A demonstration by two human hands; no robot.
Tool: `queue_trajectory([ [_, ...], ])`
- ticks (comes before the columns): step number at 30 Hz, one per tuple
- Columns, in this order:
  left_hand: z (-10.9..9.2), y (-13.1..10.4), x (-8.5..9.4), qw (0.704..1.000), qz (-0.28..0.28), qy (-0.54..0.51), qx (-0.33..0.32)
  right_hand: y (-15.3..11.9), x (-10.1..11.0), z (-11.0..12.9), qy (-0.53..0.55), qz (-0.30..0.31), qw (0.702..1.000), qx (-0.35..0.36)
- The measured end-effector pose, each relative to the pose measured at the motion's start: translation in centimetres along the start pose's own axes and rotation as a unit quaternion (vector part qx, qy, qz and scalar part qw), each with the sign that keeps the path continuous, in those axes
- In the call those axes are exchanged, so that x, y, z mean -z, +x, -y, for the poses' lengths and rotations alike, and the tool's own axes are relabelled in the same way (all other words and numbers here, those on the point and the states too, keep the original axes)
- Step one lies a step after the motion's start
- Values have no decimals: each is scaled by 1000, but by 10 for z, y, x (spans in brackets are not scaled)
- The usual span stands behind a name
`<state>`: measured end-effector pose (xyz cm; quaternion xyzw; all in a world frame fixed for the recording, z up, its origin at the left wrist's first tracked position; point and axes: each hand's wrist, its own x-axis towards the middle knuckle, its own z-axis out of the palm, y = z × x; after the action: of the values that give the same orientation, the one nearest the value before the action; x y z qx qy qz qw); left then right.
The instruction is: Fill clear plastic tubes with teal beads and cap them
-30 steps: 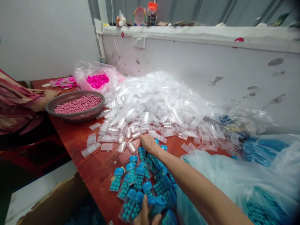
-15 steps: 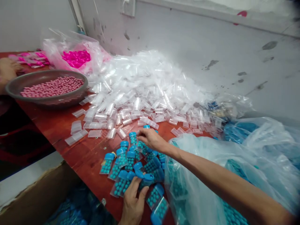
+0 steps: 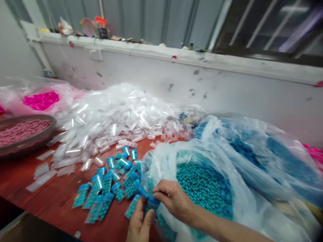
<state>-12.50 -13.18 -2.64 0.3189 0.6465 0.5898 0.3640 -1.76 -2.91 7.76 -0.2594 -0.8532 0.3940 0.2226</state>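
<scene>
My left hand (image 3: 140,218) is closed around a small plastic container (image 3: 152,202) with a blue flip cap (image 3: 141,188) that stands open. Right beside that container's mouth is my right hand (image 3: 174,198), its fingers curled together; what they hold, if anything, is hidden. Left of my hands lie several clear flat containers filled with teal beads (image 3: 104,205) and closed by blue caps. A white translucent bag (image 3: 164,164) full of loose teal beads (image 3: 204,183) sits just behind and right of my right hand.
Beyond the filled containers spreads a big heap of clear plastic tubes (image 3: 121,107). A grey bowl (image 3: 50,131) of pink beads is at the left, with a bag of magenta pieces (image 3: 41,100) behind it. Another bag with blue pieces (image 3: 242,148) lies right. A wall (image 3: 227,90) closes the back.
The view has swung right and up. My right hand has come from the filled containers back to the open container in my left hand.
</scene>
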Motion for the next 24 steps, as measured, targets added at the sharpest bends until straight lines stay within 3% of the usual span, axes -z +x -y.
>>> queue_trajectory([
  [3,-18,-9,-27,998,43,-45,23,-35,14,-4,-6,-87,996,1],
  [6,-36,-22,-54,992,85,-78,57,-65,23,-8,37,-191,979,-64],
  [8,-45,-30,-67,987,124,-87,61,-80,28,-9,69,-224,967,-94],
  [14,-60,-36,-75,969,236,-69,-10,-108,35,-9,212,-226,942,-127],
  [19,-64,-45,-84,965,250,-75,3,-125,29,-13,-35,-252,967,4],
  [21,-66,-48,-90,963,259,-71,8,-129,29,-16,-64,-260,963,-13],
  [24,-68,-45,-96,953,287,-91,25,-132,34,-17,2,-290,954,-76],
])
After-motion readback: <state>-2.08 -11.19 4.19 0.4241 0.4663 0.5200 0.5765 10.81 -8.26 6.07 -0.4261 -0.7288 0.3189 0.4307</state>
